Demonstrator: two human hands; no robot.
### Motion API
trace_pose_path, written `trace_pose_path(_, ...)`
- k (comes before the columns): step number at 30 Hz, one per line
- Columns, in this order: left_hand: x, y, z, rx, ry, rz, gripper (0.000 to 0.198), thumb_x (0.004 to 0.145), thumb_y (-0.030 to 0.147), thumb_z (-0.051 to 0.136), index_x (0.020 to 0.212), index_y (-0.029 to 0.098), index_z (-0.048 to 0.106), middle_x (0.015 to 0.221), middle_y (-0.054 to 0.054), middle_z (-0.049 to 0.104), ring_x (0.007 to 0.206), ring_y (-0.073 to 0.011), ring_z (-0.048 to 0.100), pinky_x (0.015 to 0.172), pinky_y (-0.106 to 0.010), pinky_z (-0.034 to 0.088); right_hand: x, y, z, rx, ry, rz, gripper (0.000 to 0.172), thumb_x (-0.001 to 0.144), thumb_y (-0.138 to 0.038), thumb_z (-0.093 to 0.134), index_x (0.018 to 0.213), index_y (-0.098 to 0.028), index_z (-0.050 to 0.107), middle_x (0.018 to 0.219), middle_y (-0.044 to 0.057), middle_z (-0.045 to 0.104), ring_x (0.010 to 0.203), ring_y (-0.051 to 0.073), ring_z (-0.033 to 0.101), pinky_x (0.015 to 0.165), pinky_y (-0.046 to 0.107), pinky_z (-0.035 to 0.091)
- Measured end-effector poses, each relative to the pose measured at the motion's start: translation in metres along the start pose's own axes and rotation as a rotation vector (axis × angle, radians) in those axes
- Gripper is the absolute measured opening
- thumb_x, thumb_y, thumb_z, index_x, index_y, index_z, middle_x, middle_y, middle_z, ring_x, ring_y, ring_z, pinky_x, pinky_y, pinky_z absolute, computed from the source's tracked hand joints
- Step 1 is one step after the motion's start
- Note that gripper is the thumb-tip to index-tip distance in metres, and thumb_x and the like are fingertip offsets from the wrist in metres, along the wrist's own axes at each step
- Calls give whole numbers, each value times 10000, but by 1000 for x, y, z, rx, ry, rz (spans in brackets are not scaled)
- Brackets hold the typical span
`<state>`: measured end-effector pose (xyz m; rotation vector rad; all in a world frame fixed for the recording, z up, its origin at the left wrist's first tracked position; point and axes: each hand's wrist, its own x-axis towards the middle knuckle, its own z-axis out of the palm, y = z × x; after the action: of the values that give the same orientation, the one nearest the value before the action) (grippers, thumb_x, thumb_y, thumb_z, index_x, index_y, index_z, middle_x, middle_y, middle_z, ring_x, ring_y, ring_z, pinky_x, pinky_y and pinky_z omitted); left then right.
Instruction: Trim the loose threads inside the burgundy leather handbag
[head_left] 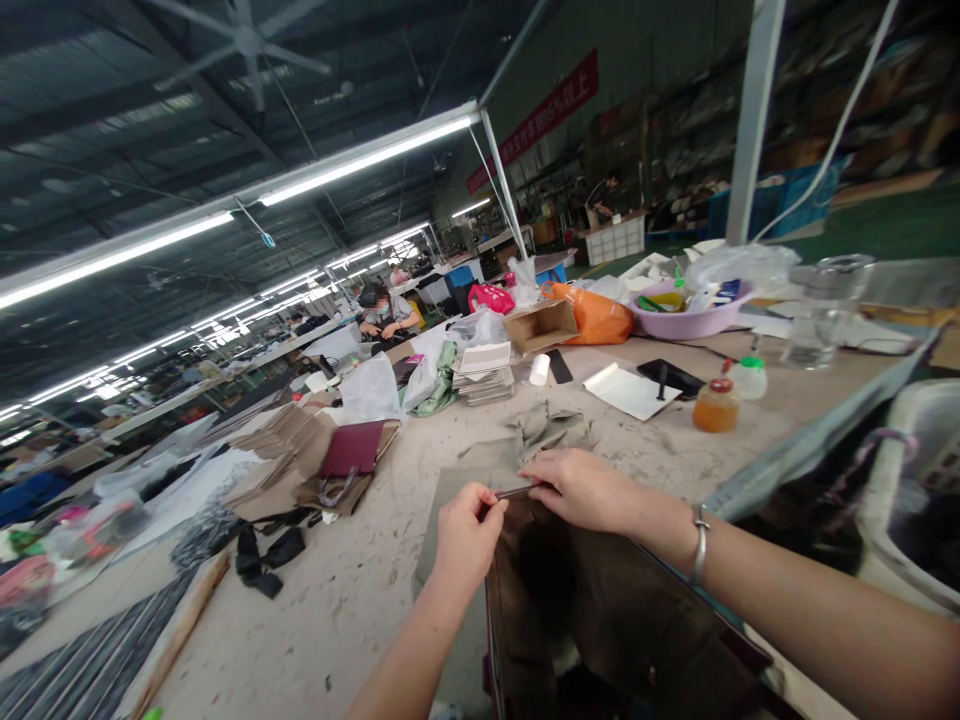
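A dark brown bag (607, 600) with maroon edging stands open toward me at the table's near edge, and I look down into its shadowy inside. At its far rim, my left hand (466, 530) pinches the edge between thumb and fingers. Just to the right, my right hand (583, 490) is closed on the same rim, a short stretch of dark edge showing between the two hands. Beneath and beyond the bag lies a grey-green sheet (435, 545), with a crumpled piece of similar material (551, 430) behind my hands.
Leftward are a maroon bag (352, 448), stacked brown panels (277, 440) and black strips (259, 560). Ahead lie a notepad (630, 390), a phone (671, 378), an orange glue bottle (716, 406) and a purple basin (694, 318). At right stands a white bin (881, 500). A co-worker (386, 315) sits farther off.
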<state>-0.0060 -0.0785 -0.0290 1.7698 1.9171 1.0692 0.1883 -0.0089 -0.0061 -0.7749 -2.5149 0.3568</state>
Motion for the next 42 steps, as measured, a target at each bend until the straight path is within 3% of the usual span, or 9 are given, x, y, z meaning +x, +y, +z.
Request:
trace_pose_path(3, 1, -2, -3, 21, 2, -12, 119, 786, 285, 578, 734, 195, 519, 603, 50, 582, 560, -107, 520, 563, -206, 357, 4, 0, -1, -62, -32, -2, 138, 856, -197, 536, 880, -178, 671, 851, 54, 654, 789, 169, 589, 684, 250, 375)
trace_pose_path(9, 4, 0, -9, -11, -14, -18, 220, 810, 261, 573, 1009, 196, 505, 698, 30, 681, 638, -138, 613, 642, -232, 414, 5, -3, -4, -84, -48, -26, 170, 872, -204, 514, 852, -181, 682, 822, 44, 640, 757, 159, 572, 664, 247, 369)
trace_pose_path(12, 6, 6, -12, 153, -83, -3, 131, 835, 243, 535, 922, 186, 615, 701, 7, 683, 657, -149, 611, 616, -234, 395, 5, -2, -3, -85, -51, -24, 184, 879, -218, 509, 856, -186, 688, 820, 44, 637, 758, 160, 569, 664, 249, 374)
trace_pose_path(16, 8, 13, -12, 421, -127, 46, 263, 875, 239, 474, 675, 185, 637, 622, -5, 637, 599, -143, 564, 547, -236, 299, 5, -4, -2, -96, -66, -19, 203, 883, -224, 495, 868, -192, 695, 835, 51, 649, 779, 167, 581, 683, 252, 389)
trace_pose_path(22, 11, 17, -11, 643, -117, 55, 257, 878, 243, 480, 686, 190, 642, 617, -24, 635, 587, -157, 560, 540, -259, 248, 10, -17, -10, -187, -122, 20, 235, 876, -337, 525, 855, -187, 706, 831, 71, 681, 784, 196, 619, 685, 264, 431)
trace_pose_path(27, 10, 22, -10, 723, -136, 46, 244, 887, 255, 473, 750, 189, 664, 682, -51, 672, 657, -187, 608, 567, -267, 288, 23, -26, -5, -275, -193, 23, 236, 867, -309, 525, 868, -170, 716, 829, 99, 703, 756, 228, 654, 640, 282, 464)
trace_pose_path(32, 9, 25, -11, 693, -131, 27, 247, 896, 240, 453, 791, 179, 668, 722, -71, 687, 690, -200, 630, 584, -274, 320, 29, -26, 5, -309, -150, -25, 259, 856, -217, 461, 824, -144, 707, 815, 116, 705, 734, 235, 664, 620, 286, 476)
trace_pose_path(37, 5, 26, -17, 566, -243, 28, 218, 873, 277, 506, 759, 175, 661, 737, -58, 689, 699, -192, 630, 573, -258, 337, 24, -26, 4, -307, -153, -9, 245, 829, -213, 474, 801, -145, 708, 806, 115, 704, 728, 226, 660, 649, 282, 482)
trace_pose_path(42, 1, 31, -23, 746, -273, 33, 204, 871, 225, 484, 814, 174, 673, 782, -100, 701, 760, -237, 656, 621, -282, 386, 18, -22, -1, -270, -159, -45, 260, 883, -270, 467, 848, -169, 704, 853, 92, 703, 771, 209, 656, 671, 270, 473)
